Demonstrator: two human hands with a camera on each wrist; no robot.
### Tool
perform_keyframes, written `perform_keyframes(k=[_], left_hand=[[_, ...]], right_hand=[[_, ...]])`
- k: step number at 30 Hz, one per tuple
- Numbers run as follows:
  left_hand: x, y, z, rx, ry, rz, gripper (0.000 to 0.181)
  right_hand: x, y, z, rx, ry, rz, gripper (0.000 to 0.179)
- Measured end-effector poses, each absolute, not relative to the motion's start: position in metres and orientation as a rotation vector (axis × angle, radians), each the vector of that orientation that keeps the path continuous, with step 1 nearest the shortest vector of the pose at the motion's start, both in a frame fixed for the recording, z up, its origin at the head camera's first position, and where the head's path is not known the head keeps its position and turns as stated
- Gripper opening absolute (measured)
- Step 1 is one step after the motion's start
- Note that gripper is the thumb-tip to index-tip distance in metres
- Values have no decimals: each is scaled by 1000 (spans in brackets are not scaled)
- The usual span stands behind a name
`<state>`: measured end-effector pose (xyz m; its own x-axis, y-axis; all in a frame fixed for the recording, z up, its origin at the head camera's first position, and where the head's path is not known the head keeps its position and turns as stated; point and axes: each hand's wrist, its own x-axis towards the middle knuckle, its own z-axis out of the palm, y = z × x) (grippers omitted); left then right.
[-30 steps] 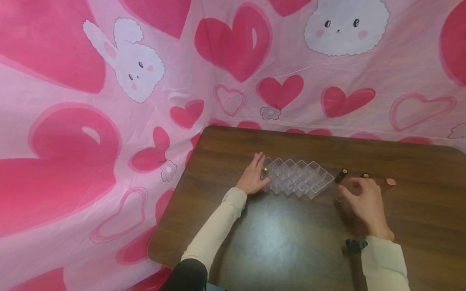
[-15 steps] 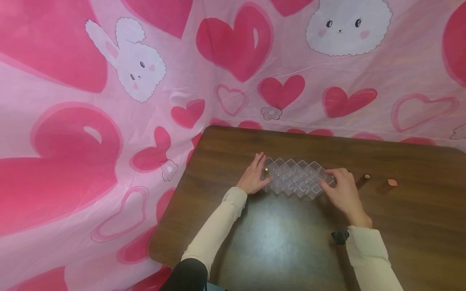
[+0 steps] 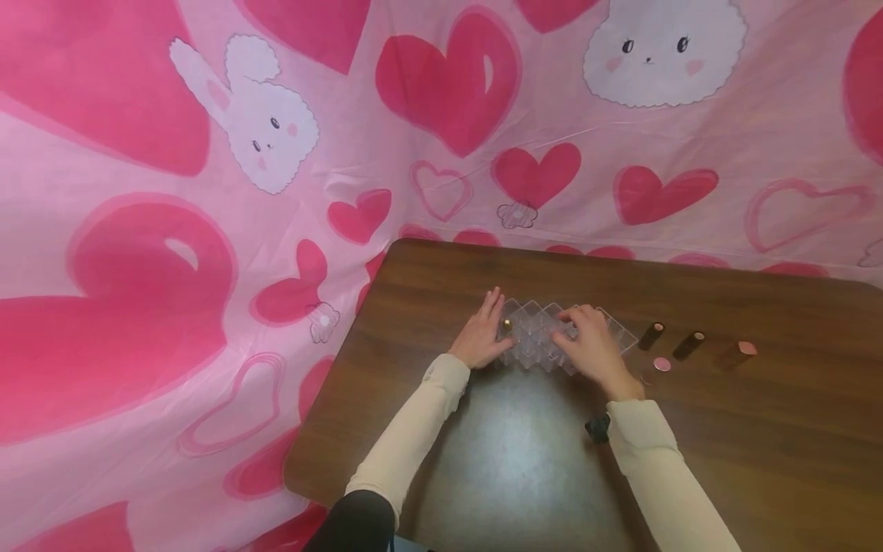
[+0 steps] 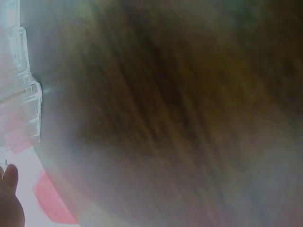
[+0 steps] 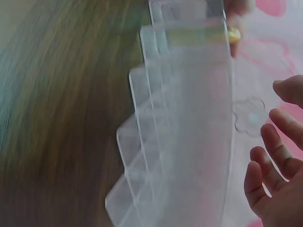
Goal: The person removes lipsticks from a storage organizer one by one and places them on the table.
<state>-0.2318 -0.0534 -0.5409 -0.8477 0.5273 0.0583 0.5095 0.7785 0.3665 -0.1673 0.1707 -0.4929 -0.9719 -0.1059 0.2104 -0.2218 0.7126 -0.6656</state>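
A clear plastic organizer with diamond-shaped compartments [image 3: 538, 341] stands on the table. One gold-topped tube [image 3: 507, 324] is in its left end. My left hand [image 3: 477, 337] rests along that end, fingers straight and thumb at the near side; only a bit of this hand [image 4: 9, 198] shows in the left wrist view. Over the organizer's right half is my right hand [image 3: 592, 346], hiding several compartments. In the right wrist view its fingers [image 5: 279, 175] are loosely bent and spread from the thumb, holding nothing, beside the organizer's clear wall [image 5: 194, 123].
To the organizer's right stand two dark lipstick tubes [image 3: 651, 335], a pink-topped clear tube [image 3: 661, 365] and a peach-topped tube [image 3: 741, 353]. The wooden table [image 3: 510, 460] meets a pink heart-print cloth [image 3: 441, 184] at its back and left.
My right hand has moved left, from beside the tubes to over the organizer, uncovering the tubes on the right. The left hand stays at the organizer's left end.
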Motion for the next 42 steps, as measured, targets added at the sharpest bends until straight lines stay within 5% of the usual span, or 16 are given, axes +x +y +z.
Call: perform_keyframes(k=[17, 42], left_hand=[[-231, -47, -537, 865, 2985, 258, 105], [-230, -50, -535, 848, 3001, 325, 104]], right_hand=[[-194, 126, -497, 418, -2811, 1019, 30], [-204, 109, -500, 428, -2936, 879, 27]])
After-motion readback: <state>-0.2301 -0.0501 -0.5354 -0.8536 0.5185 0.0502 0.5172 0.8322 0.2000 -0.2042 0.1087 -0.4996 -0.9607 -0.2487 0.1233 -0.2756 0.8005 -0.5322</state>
